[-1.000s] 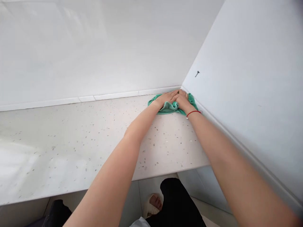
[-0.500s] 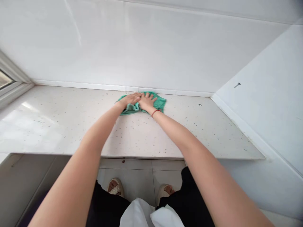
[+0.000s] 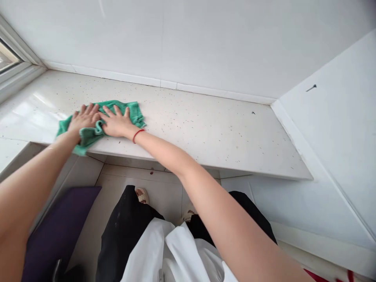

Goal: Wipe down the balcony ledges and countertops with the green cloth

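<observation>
The fingers of the left hand and right hand were spread open, closed around nothing. Both hands lay palm-down, just beside each other, on the green cloth, apparently so that pressure reached a broad patch of it. A red bracelet circled the right wrist. The cloth lay on the left part of the speckled desk, its near corner seemingly over the front edge, though blur made that uncertain. Behind rose the white wall.
</observation>
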Motion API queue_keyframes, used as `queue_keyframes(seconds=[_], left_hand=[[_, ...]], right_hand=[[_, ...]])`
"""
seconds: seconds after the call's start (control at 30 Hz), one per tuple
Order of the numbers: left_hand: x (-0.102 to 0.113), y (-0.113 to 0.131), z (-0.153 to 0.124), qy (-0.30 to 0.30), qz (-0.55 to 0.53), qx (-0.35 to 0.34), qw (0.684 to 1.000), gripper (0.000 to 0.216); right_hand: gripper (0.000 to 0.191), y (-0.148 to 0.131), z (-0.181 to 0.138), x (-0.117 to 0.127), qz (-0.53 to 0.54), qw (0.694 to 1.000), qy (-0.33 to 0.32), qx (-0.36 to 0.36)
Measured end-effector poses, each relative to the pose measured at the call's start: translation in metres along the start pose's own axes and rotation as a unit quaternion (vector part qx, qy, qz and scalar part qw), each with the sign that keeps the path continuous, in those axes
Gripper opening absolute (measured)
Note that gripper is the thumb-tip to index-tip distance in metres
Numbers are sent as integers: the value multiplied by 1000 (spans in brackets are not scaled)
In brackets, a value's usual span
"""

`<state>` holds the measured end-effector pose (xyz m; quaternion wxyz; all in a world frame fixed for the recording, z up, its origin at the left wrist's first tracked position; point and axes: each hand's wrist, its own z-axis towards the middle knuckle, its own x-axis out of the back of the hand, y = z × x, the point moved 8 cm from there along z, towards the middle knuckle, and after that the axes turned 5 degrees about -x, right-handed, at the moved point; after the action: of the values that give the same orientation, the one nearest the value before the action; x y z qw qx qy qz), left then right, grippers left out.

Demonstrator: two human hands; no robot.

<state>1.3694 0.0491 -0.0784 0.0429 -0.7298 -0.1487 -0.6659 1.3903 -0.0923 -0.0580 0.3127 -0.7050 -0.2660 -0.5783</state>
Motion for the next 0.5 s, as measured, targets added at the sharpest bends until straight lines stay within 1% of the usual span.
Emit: queue_keyframes(seconds=[0.03,0.07,0.1,0.17,0.23,0.3,0.33,0.37,0.4,0.43,0.47,0.5], left_hand=[[-5,38,-8,-9,8,-12,1000,97],[-9,80,-14,-15,13,-32,999,94],[-14,128,-19,-17,15,-58,998,92],[-23,233,-27,-15,14,-128,992,87],[-36,348,-37,-17,10,-210,978,82],[-52,465,-54,-35,-9,-307,951,78],[-60,519,-66,-47,-20,-356,933,77],[-68,566,-80,-52,-27,-396,917,76],[-75,606,-94,-56,-28,-427,902,76],[-80,636,-108,-53,-28,-449,891,75],[-84,657,-120,-45,-28,-464,884,73],[-86,670,-130,-36,-27,-475,879,72]], right_hand=[[69,22,-24,0,9,1000,-7,0],[69,50,-50,0,16,1000,-12,-6],[69,83,-78,0,20,1000,-14,-20],[71,161,-141,-1,27,997,-14,-75],[71,245,-216,-2,35,987,-8,-160],[70,324,-300,-4,39,965,7,-261],[70,358,-343,-6,38,949,14,-311],[70,388,-385,-10,36,933,20,-358],[70,411,-422,-15,35,917,26,-397],[69,429,-454,-21,33,903,37,-427],[67,442,-478,-27,31,894,54,-444],[66,450,-494,-32,25,887,78,-454]])
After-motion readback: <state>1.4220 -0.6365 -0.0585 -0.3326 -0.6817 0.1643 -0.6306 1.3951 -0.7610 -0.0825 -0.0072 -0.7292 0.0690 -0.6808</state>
